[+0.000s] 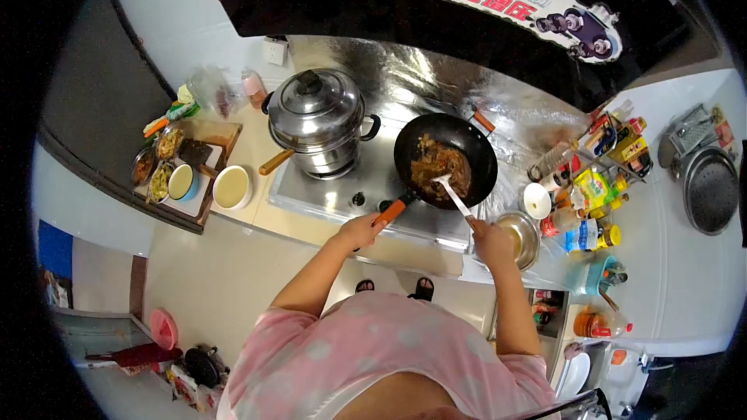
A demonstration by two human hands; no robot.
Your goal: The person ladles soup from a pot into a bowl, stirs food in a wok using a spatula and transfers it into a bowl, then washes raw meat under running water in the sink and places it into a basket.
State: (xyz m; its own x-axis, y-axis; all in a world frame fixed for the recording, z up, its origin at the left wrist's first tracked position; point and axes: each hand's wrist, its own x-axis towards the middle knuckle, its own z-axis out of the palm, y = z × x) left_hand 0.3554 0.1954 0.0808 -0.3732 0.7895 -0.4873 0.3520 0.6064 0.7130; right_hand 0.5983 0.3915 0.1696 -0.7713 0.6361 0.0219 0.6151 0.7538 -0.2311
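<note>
A black wok (478,159) sits on the right side of the stove, with brown, chopped food (436,163) in it. My left hand (362,232) is closed around the wok's orange-brown handle (395,208). In my right hand (492,243) is a spatula (459,197) with a metal shaft; its head rests in the food. A metal bowl (531,243) stands beside my right hand, partly hidden by it. To the wok's left, a lidded steel steamer pot (315,113) stands on the other burner.
A cutting board (226,136) at the left carries a cleaver (194,154) and several dishes of food. A white bowl (233,188) of pale liquid stands near the counter edge. Bottles and seasoning packets (591,190) crowd the right, by a small white bowl (537,201). A range hood (436,23) overhangs the stove.
</note>
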